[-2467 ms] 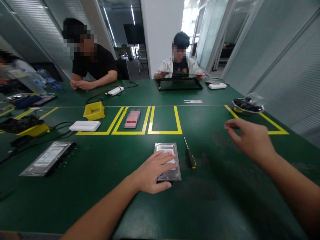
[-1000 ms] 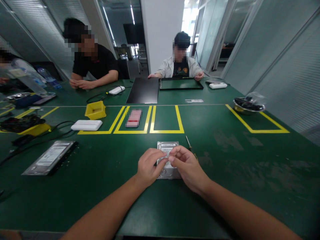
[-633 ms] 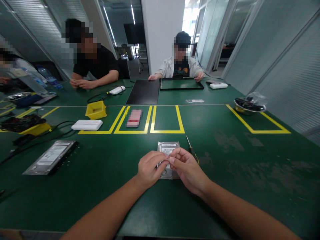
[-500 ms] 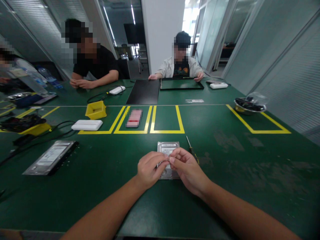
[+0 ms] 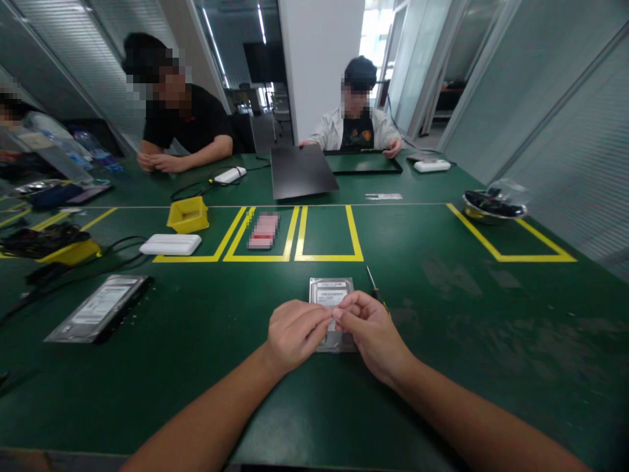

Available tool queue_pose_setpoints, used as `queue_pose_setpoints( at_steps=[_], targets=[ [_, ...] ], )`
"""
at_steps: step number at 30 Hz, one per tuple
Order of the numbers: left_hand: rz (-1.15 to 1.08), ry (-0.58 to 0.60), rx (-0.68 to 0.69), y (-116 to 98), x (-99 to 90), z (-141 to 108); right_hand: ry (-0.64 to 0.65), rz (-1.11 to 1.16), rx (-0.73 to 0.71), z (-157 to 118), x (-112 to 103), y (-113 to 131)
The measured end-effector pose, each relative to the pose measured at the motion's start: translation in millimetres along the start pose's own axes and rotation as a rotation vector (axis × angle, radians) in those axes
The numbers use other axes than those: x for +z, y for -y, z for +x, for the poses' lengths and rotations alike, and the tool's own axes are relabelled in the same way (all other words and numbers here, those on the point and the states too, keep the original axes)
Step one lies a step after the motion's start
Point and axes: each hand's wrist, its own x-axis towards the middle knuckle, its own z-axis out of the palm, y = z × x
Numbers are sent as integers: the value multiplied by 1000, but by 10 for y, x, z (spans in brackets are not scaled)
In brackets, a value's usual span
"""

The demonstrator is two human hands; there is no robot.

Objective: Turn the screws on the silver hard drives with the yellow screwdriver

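Observation:
A silver hard drive (image 5: 331, 288) with a white label lies flat on the green table in front of me. My left hand (image 5: 297, 331) and my right hand (image 5: 371, 328) meet just above it, fingertips pinched together and touching. Whatever sits between the fingertips is too small or too hidden to name. The hands cover the middle of the drive. Behind my right hand lies a screwdriver (image 5: 373, 282), its metal shaft pointing away from me and its handle partly covered by my fingers.
At the left lies another hard drive (image 5: 101, 308) with small bits beside it. A white power strip (image 5: 171, 244), a yellow bin (image 5: 188, 215) and a pink-red object (image 5: 264, 231) stand farther off. Across the table a person handles a black panel (image 5: 302, 174); a bowl (image 5: 494, 206) holds dark items.
The person across the table has lifted and shifted the black panel to the right, over the frame's edge. My hands stay over the hard drive, with only slight finger movement.

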Motion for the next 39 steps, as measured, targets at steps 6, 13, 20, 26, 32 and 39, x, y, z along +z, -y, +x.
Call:
queue_pose_setpoints(
  at_steps=[6, 13, 20, 26, 32, 39],
  targets=[
    [37, 33, 1, 2, -7, -2, -25, -51, -16, -12, 6, 10],
    [58, 74, -33, -9, -9, 17, -61, -160, -7, -29, 28, 42],
    [-36, 49, -48, -3, -6, 20, -63, -184, -9, -38, 28, 45],
    [-101, 58, -110, -23, -10, 47, -54, -150, -10, -30, 9, 31],
    [-174, 52, -159, -9, 4, 47, -38, -202, -33, -20, -33, 5],
    [-205, 77, -157, 8, 1, 46, -34, -196, -41, 0, -42, -6]
  ],
)
